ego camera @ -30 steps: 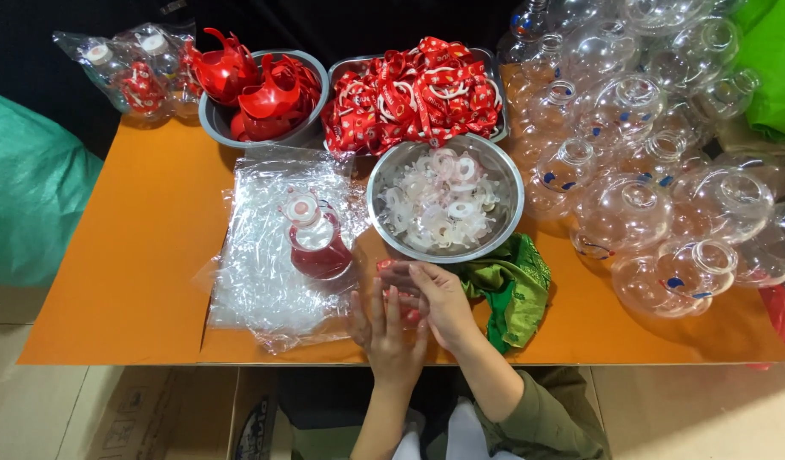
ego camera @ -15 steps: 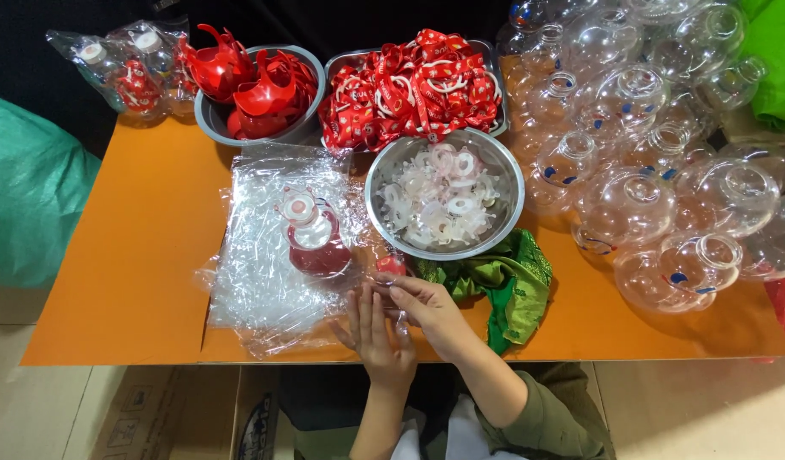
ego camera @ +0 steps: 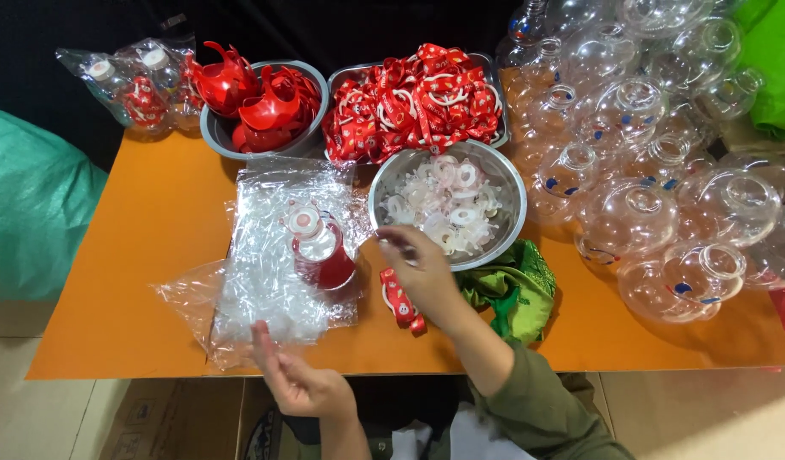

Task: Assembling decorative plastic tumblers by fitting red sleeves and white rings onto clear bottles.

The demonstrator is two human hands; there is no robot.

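Right hand (ego camera: 420, 271) reaches over near rim of steel bowl (ego camera: 505, 175), fingers pinching small clear ring (ego camera: 391, 244). Left hand (ego camera: 297, 382) released, at near table edge beside plastic bags (ego camera: 269, 281). Red ribbon (ego camera: 401, 300) lies just near right hand.

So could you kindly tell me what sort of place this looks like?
Probably a small hand-assembly or packing station: an orange table crowded with clear plastic globes, a steel bowl of white rings and a tray of red straps.

Orange table (ego camera: 128, 255) — bowls (ego camera: 448, 204), plastic bags (ego camera: 273, 273), jars (ego camera: 665, 213).
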